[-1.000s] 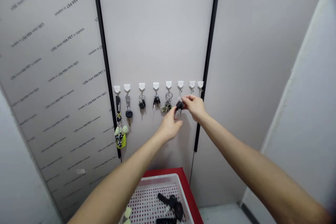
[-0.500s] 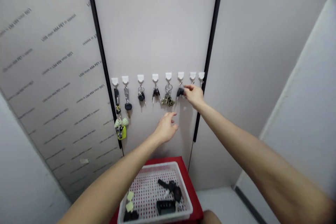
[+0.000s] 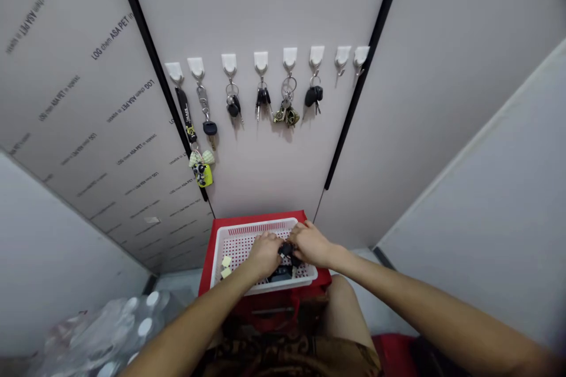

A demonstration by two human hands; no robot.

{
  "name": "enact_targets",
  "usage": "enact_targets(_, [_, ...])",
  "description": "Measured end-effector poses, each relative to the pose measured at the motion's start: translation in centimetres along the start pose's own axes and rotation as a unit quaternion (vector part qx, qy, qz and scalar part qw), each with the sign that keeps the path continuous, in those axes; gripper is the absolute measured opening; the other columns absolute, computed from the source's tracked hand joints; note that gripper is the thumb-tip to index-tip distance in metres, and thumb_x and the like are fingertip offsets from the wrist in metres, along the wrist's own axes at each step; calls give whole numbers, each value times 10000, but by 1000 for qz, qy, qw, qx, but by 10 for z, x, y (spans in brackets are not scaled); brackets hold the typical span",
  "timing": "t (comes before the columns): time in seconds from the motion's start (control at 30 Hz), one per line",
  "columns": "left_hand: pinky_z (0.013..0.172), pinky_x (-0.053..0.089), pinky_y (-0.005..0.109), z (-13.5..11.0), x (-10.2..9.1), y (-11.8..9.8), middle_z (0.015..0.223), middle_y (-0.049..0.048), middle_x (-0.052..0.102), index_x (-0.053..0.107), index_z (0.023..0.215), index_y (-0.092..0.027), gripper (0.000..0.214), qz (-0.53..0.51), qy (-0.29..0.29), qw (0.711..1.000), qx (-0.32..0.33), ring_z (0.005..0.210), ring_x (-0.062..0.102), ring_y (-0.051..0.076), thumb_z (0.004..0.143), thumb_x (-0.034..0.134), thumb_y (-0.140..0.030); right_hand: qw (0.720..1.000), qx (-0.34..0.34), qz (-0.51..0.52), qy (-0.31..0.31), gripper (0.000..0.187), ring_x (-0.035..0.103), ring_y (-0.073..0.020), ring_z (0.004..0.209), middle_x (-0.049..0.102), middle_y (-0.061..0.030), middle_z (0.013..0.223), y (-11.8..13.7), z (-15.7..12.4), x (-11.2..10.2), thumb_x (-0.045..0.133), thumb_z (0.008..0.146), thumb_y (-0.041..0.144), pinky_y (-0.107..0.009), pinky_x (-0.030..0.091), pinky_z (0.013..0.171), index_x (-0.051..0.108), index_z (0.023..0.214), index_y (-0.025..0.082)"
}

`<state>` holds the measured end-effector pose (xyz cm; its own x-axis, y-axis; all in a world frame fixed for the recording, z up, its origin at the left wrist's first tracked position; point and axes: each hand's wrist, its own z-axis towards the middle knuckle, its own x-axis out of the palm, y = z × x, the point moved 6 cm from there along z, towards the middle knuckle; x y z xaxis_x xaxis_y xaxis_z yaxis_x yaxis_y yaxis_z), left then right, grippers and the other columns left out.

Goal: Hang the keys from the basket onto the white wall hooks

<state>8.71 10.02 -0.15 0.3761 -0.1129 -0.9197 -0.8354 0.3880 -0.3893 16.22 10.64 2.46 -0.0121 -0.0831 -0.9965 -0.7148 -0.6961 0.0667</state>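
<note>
Some keys (image 3: 286, 250) — between left hand (image 3: 264, 254), right hand (image 3: 312, 244)

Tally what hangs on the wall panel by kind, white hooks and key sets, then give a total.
White hooks: 8
Hanging key sets: 6
Total: 14

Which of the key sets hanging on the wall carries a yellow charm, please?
The set on the leftmost hook: its long black strap ends in a yellow charm; the others hang short.
</note>
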Motion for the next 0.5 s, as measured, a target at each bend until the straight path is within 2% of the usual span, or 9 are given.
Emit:
enact_targets(0.13, [625,341,273,1,2,6,720,65,535,549,702,-155,165,-5,41,998,-37,714,457,186,561,478,-204,1000,4,-30,1,208,412,-216,851,560,-99,779,0,2,2,431,604,137,-407,214,768,533,785,143])
enact_targets(0.3, [584,339,215,-9,-4,10,700,23,532,540,688,-172,228,-33,73,997,9,656,456,135,516,430,-71,1000,-12,16,13,183,429,-179,804,571,-48,727,1,0,6,389,609,105,-402,192,763,546,662,181])
enact_targets(0.4, [582,337,214,-10,-20,18,656,17,534,545,668,-161,237,-48,50,998,-5,632,454,127,517,400,-50,998,-19,53,-9,194,442,-153,780,571,-22,693,-1,-3,4,376,610,97,-388,185,778,547,625,188])
enact_targets(0.5, [612,339,217,-2,-48,24,691,17,541,544,682,-152,228,-99,-5,995,-20,652,458,120,529,403,-59,994,-22,98,-33,223,460,-135,759,574,-10,668,-4,-3,-2,359,608,77,-367,201,792,553,616,187])
